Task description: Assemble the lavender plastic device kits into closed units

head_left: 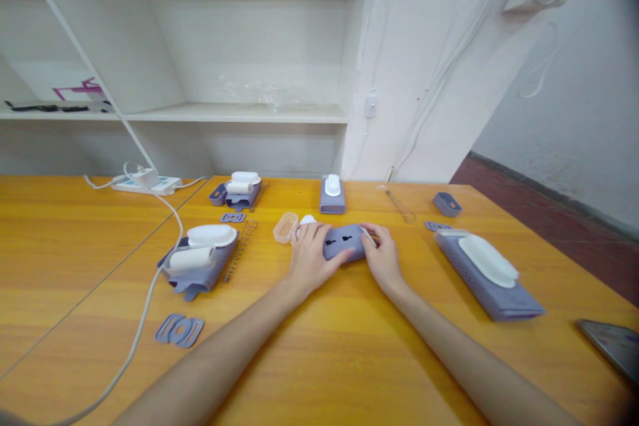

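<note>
A grey-purple plastic casing [345, 244] with two black keyhole-like slots lies between my hands above the middle of the table. My left hand [313, 254] grips its left end, thumb along the near edge. At the other end, my right hand [383, 256] is closed around the casing, with a small white part [368, 237] showing by its fingers. Just behind my left hand are a white rounded piece [307, 219] and a translucent shallow cup [286, 227]. My fingertips are partly hidden.
Similar purple casings with white lids stand at left [200, 273], back [333, 203] and right [489, 276]. Coil springs [239, 253] and flat purple plates [180, 331] lie about. A white cable [144, 319] crosses the left side; a phone-like device [612, 346] sits far right.
</note>
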Action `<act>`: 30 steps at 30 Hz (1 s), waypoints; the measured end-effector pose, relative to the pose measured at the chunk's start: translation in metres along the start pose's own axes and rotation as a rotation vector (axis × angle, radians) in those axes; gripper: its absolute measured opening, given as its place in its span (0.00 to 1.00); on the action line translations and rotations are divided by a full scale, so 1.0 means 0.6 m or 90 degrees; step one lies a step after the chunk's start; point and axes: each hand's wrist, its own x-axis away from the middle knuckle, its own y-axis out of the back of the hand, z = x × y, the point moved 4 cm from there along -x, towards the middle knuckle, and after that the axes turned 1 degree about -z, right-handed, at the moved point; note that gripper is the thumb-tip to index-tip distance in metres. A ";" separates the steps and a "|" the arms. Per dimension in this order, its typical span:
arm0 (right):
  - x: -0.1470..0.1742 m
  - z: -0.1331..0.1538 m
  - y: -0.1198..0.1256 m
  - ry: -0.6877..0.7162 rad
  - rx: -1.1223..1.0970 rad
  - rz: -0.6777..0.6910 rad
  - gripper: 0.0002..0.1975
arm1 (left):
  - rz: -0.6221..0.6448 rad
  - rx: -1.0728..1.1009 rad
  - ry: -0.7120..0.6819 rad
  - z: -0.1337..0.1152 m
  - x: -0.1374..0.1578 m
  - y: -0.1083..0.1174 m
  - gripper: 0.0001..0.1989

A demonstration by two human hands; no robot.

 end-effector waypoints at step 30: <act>0.000 0.015 0.004 0.027 0.016 0.007 0.12 | -0.098 0.012 0.168 0.045 -0.002 -0.012 0.28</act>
